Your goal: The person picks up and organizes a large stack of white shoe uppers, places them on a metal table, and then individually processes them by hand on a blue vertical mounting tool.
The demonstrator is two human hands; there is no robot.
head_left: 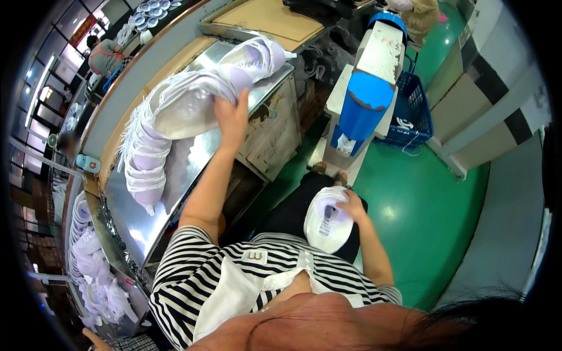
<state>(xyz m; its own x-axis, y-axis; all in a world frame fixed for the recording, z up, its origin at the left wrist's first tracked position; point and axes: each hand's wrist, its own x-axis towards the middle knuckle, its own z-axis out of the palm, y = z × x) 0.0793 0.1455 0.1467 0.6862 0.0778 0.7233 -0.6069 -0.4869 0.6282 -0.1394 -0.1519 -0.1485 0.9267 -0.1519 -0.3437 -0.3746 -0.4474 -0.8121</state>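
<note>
On the metal-topped table (126, 219) lies a curved row of nested white and lilac shoe uppers (153, 161) with loose white laces. My left hand (232, 120) reaches across to one of them, a white upper (187, 111), its fingers closed on the edge near the far end of the row. Another shoe upper (328, 219), white with a lilac lining and an opening with lace holes, rests on my lap. My right hand (353, 207) grips its right side, the fingers partly hidden in the opening.
Ahead of my knees stands a blue and white machine (369, 96), with a blue plastic crate (417, 102) beside it. Cardboard (266, 22) covers the far table. More white uppers (96, 272) hang and lie at lower left. A co-worker (106, 57) is at far left.
</note>
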